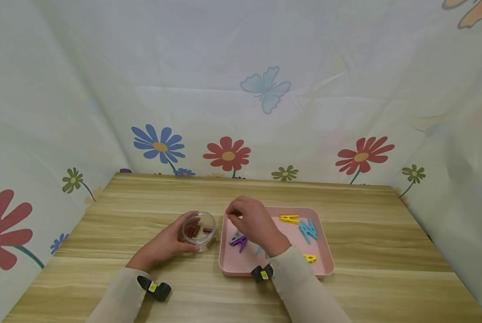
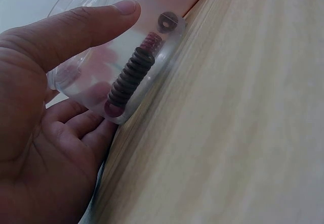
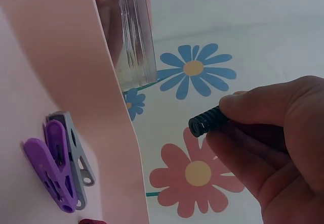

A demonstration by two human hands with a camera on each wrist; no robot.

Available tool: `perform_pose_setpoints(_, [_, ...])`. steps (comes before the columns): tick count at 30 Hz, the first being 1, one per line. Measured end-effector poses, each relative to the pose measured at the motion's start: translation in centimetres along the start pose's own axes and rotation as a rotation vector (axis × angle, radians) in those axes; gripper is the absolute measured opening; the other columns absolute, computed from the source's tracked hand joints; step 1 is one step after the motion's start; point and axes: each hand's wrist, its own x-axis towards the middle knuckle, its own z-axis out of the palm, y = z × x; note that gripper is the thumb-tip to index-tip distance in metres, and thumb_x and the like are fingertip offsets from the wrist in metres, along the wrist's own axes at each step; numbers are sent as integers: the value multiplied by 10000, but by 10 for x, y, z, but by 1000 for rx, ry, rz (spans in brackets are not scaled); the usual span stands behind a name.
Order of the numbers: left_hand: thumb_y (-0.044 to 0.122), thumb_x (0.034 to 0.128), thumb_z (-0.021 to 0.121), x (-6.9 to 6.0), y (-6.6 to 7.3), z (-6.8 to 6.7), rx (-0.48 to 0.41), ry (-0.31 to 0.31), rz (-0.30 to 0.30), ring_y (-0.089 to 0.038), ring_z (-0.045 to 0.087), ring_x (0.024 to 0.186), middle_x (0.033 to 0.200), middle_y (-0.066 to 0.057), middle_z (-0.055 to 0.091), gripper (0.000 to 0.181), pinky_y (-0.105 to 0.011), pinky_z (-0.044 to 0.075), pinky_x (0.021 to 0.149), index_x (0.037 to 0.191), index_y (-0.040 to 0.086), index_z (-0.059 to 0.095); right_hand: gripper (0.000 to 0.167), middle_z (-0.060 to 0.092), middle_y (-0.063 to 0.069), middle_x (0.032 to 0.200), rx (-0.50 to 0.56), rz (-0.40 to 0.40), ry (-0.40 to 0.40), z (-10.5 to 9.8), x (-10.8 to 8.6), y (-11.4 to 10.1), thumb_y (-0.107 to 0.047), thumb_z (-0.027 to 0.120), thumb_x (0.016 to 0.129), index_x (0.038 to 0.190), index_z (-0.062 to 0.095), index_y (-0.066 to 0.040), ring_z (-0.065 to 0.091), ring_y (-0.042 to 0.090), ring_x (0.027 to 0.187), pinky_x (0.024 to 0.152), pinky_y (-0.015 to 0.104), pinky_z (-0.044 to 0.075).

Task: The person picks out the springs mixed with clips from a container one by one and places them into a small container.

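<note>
My left hand (image 1: pixel 169 242) grips a clear round jar (image 1: pixel 201 246) on the table, thumb on one side and fingers on the other. Several coil springs lie inside it; a dark spring (image 2: pixel 131 77) shows through the wall in the left wrist view. Between thumb and fingers, my right hand (image 1: pixel 257 222) pinches a dark coil spring (image 3: pixel 207 121), held above the left part of a pink tray (image 1: pixel 241 264). Within the tray, a purple clothespin (image 3: pixel 53 168) lies against a grey clothespin (image 3: pixel 76 158), below the right hand.
Yellow clothespins (image 1: pixel 289 219) and blue clothespins (image 1: pixel 308 230) lie in the tray's right part; the right forearm partly hides others. The wooden table (image 1: pixel 176 193) ends at a flower-printed curtain (image 1: pixel 305 121) behind and at both sides.
</note>
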Motion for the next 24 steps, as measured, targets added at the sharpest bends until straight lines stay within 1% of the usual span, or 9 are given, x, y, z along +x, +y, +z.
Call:
perform_pose_setpoints(7, [301, 757, 829, 1, -2, 0, 6, -7, 13, -277, 338, 1436, 1542, -74, 374, 939, -521, 282, 1144, 1495, 318, 248, 85, 661, -12, 1001, 18, -20, 17, 7, 1, -2, -132, 640, 933, 943, 716, -96, 660, 97, 888, 779, 236, 569])
perform_pose_setpoints(8, [303, 754, 832, 1, -1, 0, 7, -5, 6, -265, 341, 1436, 1541, -62, 377, 938, -459, 304, 1147, 1491, 330, 252, 81, 662, -10, 996, 17, -28, 21, 8, 1, -2, -129, 640, 932, 937, 715, -100, 661, 96, 884, 774, 234, 569])
perform_pose_setpoints(12, [307, 756, 830, 0, -1, 0, 10, -8, 9, -258, 338, 1437, 1543, -60, 375, 940, -432, 319, 1139, 1493, 332, 246, 64, 667, -12, 987, 6, -64, 42, 11, 1, -4, -122, 649, 924, 922, 713, -121, 658, 89, 876, 773, 228, 569])
perform_pose_setpoints(14, [311, 752, 833, 0, 0, 0, 12, -8, -2, -238, 338, 1438, 1544, -41, 374, 947, -379, 329, 1131, 1490, 353, 242, 59, 670, -16, 987, 0, -76, 50, 12, 1, -5, -122, 655, 920, 920, 713, -130, 658, 82, 875, 776, 212, 563])
perform_pose_setpoints(15, [311, 753, 832, 0, 0, 0, 11, -10, -1, -242, 336, 1439, 1546, -43, 371, 947, -397, 327, 1130, 1491, 353, 240, 56, 671, -18, 990, -1, -80, 52, 13, 1, -6, -121, 658, 918, 922, 713, -131, 657, 80, 877, 779, 206, 562])
perform_pose_setpoints(18, [318, 750, 834, 0, -1, -1, 15, -9, -6, -235, 342, 1436, 1544, -34, 373, 943, -241, 353, 1090, 1484, 369, 245, 56, 672, -17, 996, 16, -90, 53, 16, 2, -6, -114, 660, 916, 930, 714, -118, 662, 80, 887, 789, 196, 560])
perform_pose_setpoints(20, [321, 748, 835, 0, -2, -1, 13, -9, -5, -236, 346, 1433, 1543, -35, 375, 939, -147, 350, 1044, 1480, 374, 250, 57, 671, -15, 1000, 26, -99, 56, 17, 2, -7, -108, 661, 915, 935, 715, -106, 664, 81, 893, 791, 195, 560])
perform_pose_setpoints(22, [321, 747, 836, 1, -2, -1, 11, -9, -4, -236, 349, 1432, 1541, -35, 377, 936, -102, 343, 1012, 1479, 376, 254, 59, 672, -11, 1002, 34, -112, 58, 19, 2, -7, -106, 661, 914, 937, 715, -95, 667, 85, 900, 792, 191, 559])
perform_pose_setpoints(24, [321, 749, 834, 1, -3, -1, 13, -10, -2, -235, 349, 1432, 1541, -37, 377, 936, -112, 346, 1019, 1480, 372, 252, 58, 674, -13, 1009, 34, -124, 61, 20, 1, -7, -109, 665, 913, 936, 716, -98, 668, 80, 904, 792, 179, 555])
